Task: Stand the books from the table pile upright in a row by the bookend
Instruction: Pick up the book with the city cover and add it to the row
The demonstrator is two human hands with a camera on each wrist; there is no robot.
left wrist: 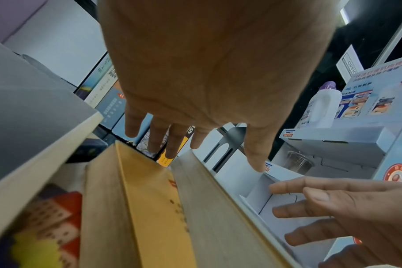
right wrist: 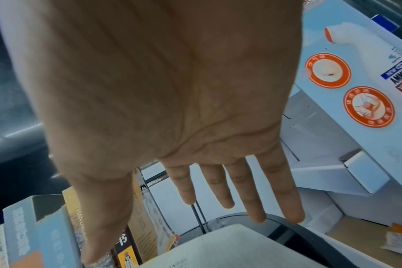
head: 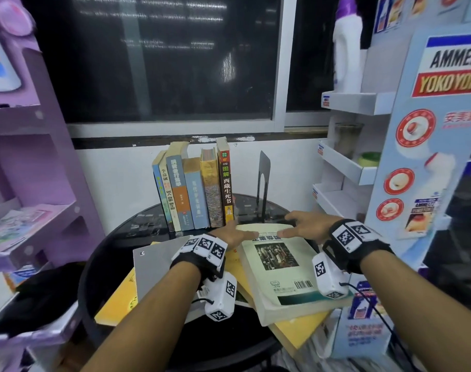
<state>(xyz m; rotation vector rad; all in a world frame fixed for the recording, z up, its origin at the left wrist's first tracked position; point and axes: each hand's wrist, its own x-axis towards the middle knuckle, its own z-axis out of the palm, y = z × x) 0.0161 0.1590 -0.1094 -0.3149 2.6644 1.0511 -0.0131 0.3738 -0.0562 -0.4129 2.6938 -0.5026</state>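
Observation:
A pale green book (head: 288, 275) lies on top of the pile, over yellow books (head: 119, 302) and beside a grey book (head: 153, 267). Both hands hover at its far end with straight fingers: left hand (head: 237, 234) at the far left corner, right hand (head: 301, 226) at the far right corner. Whether they touch it is unclear. Behind them, several books (head: 194, 191) stand upright in a row. The black bookend (head: 264, 178) stands a gap to their right. In the wrist views the left hand (left wrist: 172, 141) and right hand (right wrist: 218, 190) are open above the book's pages (left wrist: 218, 208).
The round black table (head: 137, 226) is hemmed in by a purple shelf unit (head: 27, 157) on the left and a white-and-blue display stand (head: 430, 157) on the right, with a white bottle (head: 347, 49) on top. A blue box (head: 363, 336) sits by the table's right edge.

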